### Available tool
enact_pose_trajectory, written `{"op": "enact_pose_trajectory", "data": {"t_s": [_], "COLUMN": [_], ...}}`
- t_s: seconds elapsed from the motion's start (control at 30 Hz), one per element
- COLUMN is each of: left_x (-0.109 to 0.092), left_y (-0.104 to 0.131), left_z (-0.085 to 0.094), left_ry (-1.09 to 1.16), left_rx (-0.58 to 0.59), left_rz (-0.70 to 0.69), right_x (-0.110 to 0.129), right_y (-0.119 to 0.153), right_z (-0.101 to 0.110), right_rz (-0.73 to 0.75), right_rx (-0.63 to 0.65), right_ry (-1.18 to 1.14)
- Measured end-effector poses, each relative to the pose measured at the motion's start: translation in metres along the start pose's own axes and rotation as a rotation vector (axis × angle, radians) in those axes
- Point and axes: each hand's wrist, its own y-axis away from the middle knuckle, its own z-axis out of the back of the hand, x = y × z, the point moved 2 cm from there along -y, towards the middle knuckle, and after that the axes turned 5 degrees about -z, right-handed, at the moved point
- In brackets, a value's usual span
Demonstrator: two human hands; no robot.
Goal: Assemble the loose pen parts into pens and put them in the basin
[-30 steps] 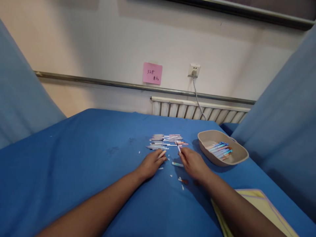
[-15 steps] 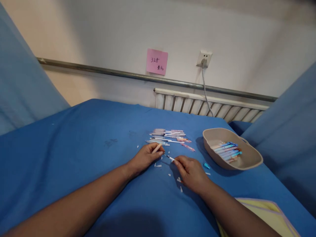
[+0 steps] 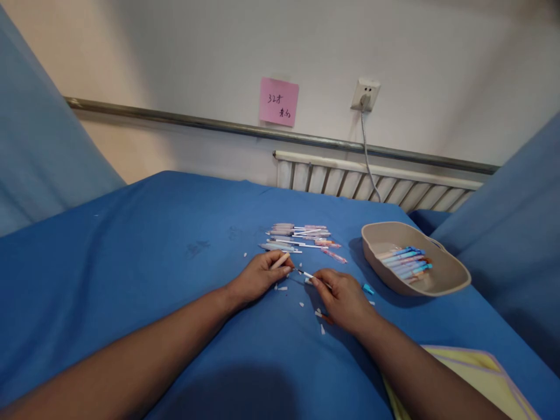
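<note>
My left hand (image 3: 262,272) is closed on a pale peach pen barrel (image 3: 280,261). Between the fingertips of my right hand (image 3: 341,294) is a thin white refill (image 3: 307,275), its dark tip pointing at the left fingers. The tip is very close to the left hand; whether they touch is too small to tell. Beyond the hands lie rows of pen parts and white refills (image 3: 297,233). Small white bits (image 3: 301,304) are scattered on the blue cloth, and an orange-and-white piece (image 3: 324,317) lies beside my right hand.
A beige basket (image 3: 446,279) holding several pens stands to the right. Near it lies a small turquoise piece (image 3: 368,289). A yellow cloth (image 3: 468,373) is under my right forearm. Behind the blue-covered surface (image 3: 144,245) are a radiator (image 3: 328,175) and a metal rail.
The camera view has shifted slightly, so the room appears a little higher. Both hands keep their grips, and the refill stays pointed at my left fingers.
</note>
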Motion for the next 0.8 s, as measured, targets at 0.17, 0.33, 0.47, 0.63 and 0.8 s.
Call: {"op": "enact_pose_trajectory", "data": {"t_s": [0.17, 0.33, 0.47, 0.63, 0.8], "left_x": [0.002, 0.002, 0.000, -0.003, -0.002], "left_y": [-0.001, 0.001, 0.004, 0.008, 0.007], "left_z": [0.000, -0.001, -0.006, -0.011, -0.011], "left_ry": [-0.057, -0.080, -0.047, 0.055, 0.112], "left_rx": [0.013, 0.044, 0.024, -0.082, -0.109], "left_rz": [-0.004, -0.001, 0.022, 0.027, 0.029], "right_x": [-0.001, -0.001, 0.000, 0.005, 0.012], "right_y": [0.000, 0.000, 0.002, 0.005, 0.009], "right_z": [-0.002, -0.002, -0.002, -0.001, 0.000], "right_rz": [0.010, 0.030, 0.060, 0.113, 0.148], "right_rx": [0.025, 0.030, 0.053, 0.025, 0.020], "right_ry": [0.026, 0.053, 0.054, -0.051, -0.076]}}
